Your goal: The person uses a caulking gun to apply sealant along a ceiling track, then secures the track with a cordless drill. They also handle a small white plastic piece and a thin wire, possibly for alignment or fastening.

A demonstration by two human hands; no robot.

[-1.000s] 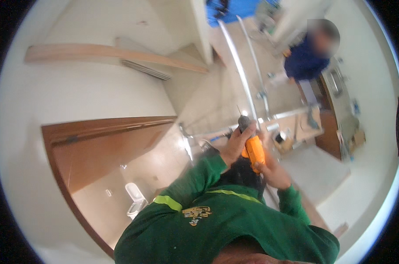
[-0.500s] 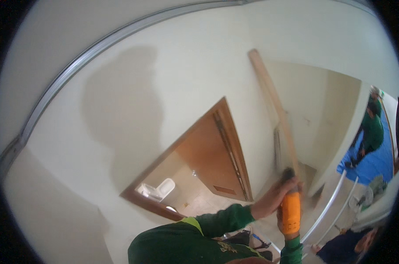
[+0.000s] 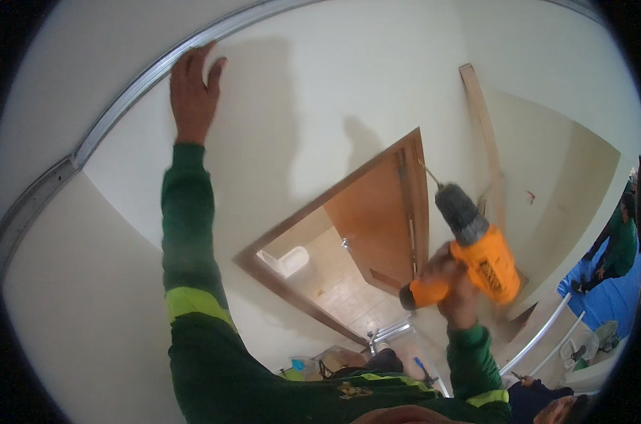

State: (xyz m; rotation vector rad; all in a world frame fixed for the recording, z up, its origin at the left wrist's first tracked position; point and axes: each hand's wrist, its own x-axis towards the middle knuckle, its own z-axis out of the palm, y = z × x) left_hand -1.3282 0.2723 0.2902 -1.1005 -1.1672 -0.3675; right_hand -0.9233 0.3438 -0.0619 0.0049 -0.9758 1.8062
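My left hand (image 3: 194, 92) is raised on a straight arm, its thumb standing apart from the other fingers. The fingertips overlap the lower edge of the grey metal track (image 3: 107, 128) that runs along the top of the wall; from here they appear to touch it. In my right hand (image 3: 460, 293) is an orange and black cordless drill (image 3: 491, 265), gripped by its handle. A thin bit points from the black chuck up and to the left, in front of the wall and well apart from the track.
Behind the drill is an open brown door (image 3: 373, 219) in a wooden frame, with a white toilet (image 3: 292, 261) beyond. A wooden plank (image 3: 484, 127) stands upright at the right. One person (image 3: 547, 406) is at the lower right; another (image 3: 623, 240) is over a blue sheet (image 3: 603, 300).
My left hand has left the drill's front end and gone up to the track. The drill, in my right hand, has risen and swung so that its bit points up-left. The view has shifted.
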